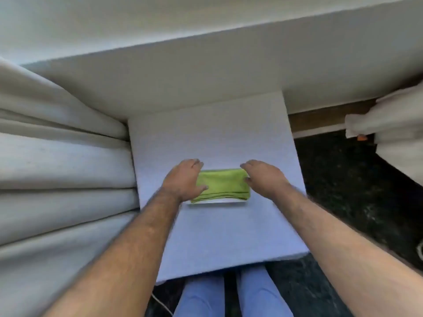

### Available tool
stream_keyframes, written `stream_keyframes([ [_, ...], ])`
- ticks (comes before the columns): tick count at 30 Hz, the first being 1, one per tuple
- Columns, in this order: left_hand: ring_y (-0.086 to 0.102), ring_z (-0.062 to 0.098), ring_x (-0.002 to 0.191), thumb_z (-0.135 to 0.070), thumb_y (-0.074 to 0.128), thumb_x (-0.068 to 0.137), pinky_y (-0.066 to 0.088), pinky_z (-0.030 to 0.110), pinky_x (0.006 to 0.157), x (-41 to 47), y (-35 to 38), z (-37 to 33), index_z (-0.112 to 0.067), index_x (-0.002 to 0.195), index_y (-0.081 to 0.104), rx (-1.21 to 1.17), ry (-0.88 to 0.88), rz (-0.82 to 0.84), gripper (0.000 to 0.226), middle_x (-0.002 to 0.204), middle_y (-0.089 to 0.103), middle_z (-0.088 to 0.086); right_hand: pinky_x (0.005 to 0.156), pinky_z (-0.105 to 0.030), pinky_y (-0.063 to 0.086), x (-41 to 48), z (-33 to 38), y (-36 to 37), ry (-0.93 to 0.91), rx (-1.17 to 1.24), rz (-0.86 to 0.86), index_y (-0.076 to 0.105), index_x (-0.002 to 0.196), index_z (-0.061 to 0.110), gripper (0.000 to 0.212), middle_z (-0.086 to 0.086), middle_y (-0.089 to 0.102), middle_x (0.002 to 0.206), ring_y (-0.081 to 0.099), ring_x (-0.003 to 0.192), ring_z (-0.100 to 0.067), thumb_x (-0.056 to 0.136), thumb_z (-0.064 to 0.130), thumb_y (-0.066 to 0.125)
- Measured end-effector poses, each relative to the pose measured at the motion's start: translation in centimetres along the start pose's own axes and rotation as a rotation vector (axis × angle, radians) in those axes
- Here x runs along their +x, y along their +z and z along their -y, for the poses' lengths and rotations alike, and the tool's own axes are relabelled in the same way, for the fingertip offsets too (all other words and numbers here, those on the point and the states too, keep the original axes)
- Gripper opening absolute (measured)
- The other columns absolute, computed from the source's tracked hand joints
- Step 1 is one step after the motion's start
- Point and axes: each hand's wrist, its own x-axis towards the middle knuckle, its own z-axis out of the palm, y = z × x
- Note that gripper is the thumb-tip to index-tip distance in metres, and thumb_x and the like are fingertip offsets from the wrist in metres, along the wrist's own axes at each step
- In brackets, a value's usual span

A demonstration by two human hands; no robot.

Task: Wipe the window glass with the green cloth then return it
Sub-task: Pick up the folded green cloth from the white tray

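Note:
The green cloth (223, 185) lies folded on a small white tray (217, 202) in the middle of a white table (212, 138). My left hand (183, 179) covers the cloth's left end, thumb resting on top and fingers loosely curved past its far edge. At the cloth's right end is my right hand (263, 177), with its fingertips at the far right corner and its thumb touching the side. Neither hand is closed around the cloth. The window glass is out of view; only a white sill (206, 72) shows beyond the table.
Thick folds of pale curtain (59, 161) press against the table's left side. Another curtain bundle (393, 126) hangs at the far right. A dark speckled floor (343, 184) lies to the right, and my blue-trousered legs (229, 294) stand at the table's near edge.

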Motion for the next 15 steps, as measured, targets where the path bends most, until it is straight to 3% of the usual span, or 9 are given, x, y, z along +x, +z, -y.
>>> stream_keyframes([
  [4, 0.040, 0.033, 0.147, -0.030, 0.065, 0.097, 0.043, 0.044, 0.120, 1.4, 5.2, 0.4, -0.003, 0.147, 0.048, -0.001, -0.068, 0.017, 0.060, 0.158, 0.045, 0.014, 0.096, -0.045, 0.058, 2.0, -0.5, 4.1, 0.026, -0.032, -0.017, 0.057, 0.139, 0.011, 0.037, -0.009, 0.057, 0.141, 0.060, 0.128, -0.034, 0.104, 0.022, 0.054],
  [6, 0.045, 0.036, 0.141, -0.012, 0.059, 0.097, 0.048, 0.046, 0.111, 1.9, 7.2, 0.3, 0.000, 0.139, 0.054, 0.019, -0.080, -0.030, 0.044, 0.151, 0.050, 0.017, 0.083, -0.042, 0.057, 3.0, -0.5, 5.7, 0.038, -0.079, -0.076, 0.060, 0.131, 0.008, 0.032, -0.009, 0.057, 0.131, 0.059, 0.120, -0.034, 0.099, 0.007, 0.055],
  [9, 0.054, 0.039, 0.125, 0.011, 0.051, 0.087, 0.052, 0.047, 0.096, 2.6, 8.5, 0.1, -0.002, 0.134, 0.055, 0.051, -0.116, -0.124, 0.050, 0.139, 0.057, 0.017, 0.077, -0.042, 0.047, 4.3, -0.3, 6.9, 0.035, -0.151, -0.141, 0.061, 0.126, 0.006, 0.039, -0.011, 0.058, 0.124, 0.058, 0.113, -0.034, 0.090, -0.008, 0.056],
  [15, 0.057, 0.034, 0.119, -0.003, 0.059, 0.091, 0.051, 0.044, 0.098, 4.3, 7.4, -0.4, -0.011, 0.129, 0.062, -0.004, -0.268, -0.062, 0.039, 0.127, 0.063, 0.012, 0.081, -0.038, 0.033, 4.9, 0.2, 7.8, 0.029, -0.156, -0.229, 0.068, 0.116, 0.009, 0.029, -0.011, 0.060, 0.119, 0.056, 0.112, -0.034, 0.092, -0.002, 0.057],
])
